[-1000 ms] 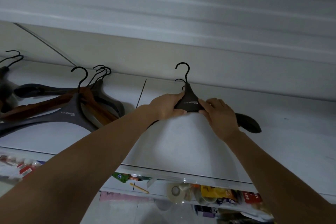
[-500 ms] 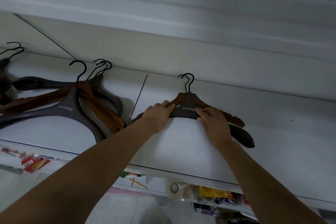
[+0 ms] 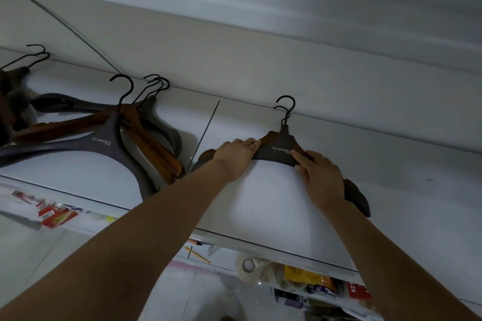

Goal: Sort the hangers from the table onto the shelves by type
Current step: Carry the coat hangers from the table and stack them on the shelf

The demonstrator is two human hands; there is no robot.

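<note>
Since half a second ago the brown hanger [image 3: 268, 136] has swung in under the dark grey hanger [image 3: 279, 150]. Its right arm no longer fans out behind the grey one, and the two black hooks [image 3: 287, 108] now sit one just behind the other instead of side by side. Both hangers lie flat on the white top shelf [image 3: 260, 206], near its back edge and just right of the seam between the two panels, grey on top of brown.

Of the two hands, the left hand [image 3: 236, 155] lies flat on the left arm of the stack, fingers straight and pressing down, curled round nothing. The right hand [image 3: 322, 177] covers the right arm, forefinger stretched along the grey face and thumb against its lower edge. Whether its other fingers curl round the arm I cannot tell.

Toward the shelf's left end lies a loose pile of hangers [image 3: 109, 143], grey and brown mixed, hooks pointing to the back edge.

Below the front edge, a lower shelf holds a roll of tape [image 3: 246, 264], a yellow packet [image 3: 305, 276] and red packets [image 3: 53, 216].
</note>
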